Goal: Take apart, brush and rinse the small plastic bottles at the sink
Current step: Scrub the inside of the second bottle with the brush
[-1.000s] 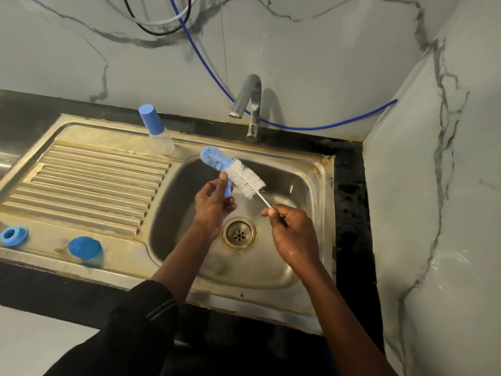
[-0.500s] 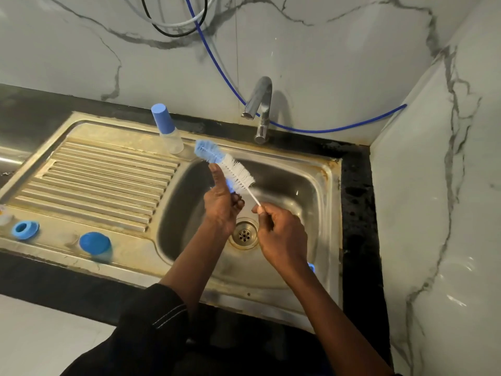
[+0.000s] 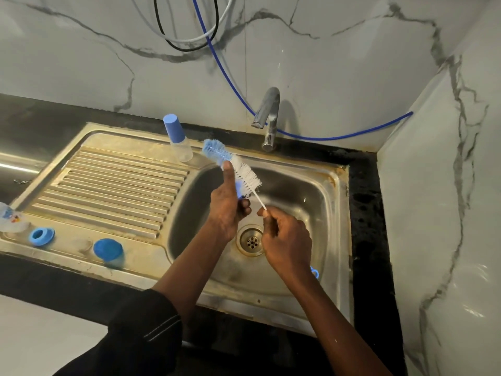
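Just over the drain, the right hand's point(image 3: 287, 240) fingertips pinch the thin white stem of the blue-and-white bristle bottle brush point(image 3: 244, 175). The left hand's point(image 3: 226, 210) fingers curl round a small blue plastic piece point(image 3: 239, 189), thumb against the bristles. Behind them, a clear blue-capped plastic bottle point(image 3: 176, 134) stands on the steel sink's point(image 3: 339, 213) back rim.

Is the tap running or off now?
Off: no water falls from the tap into the sink below it.

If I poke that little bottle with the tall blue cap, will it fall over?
Probably yes: the bottle stands tall and narrow. Its clear body looks empty, so it's likely light. Once down, its round shape might roll.
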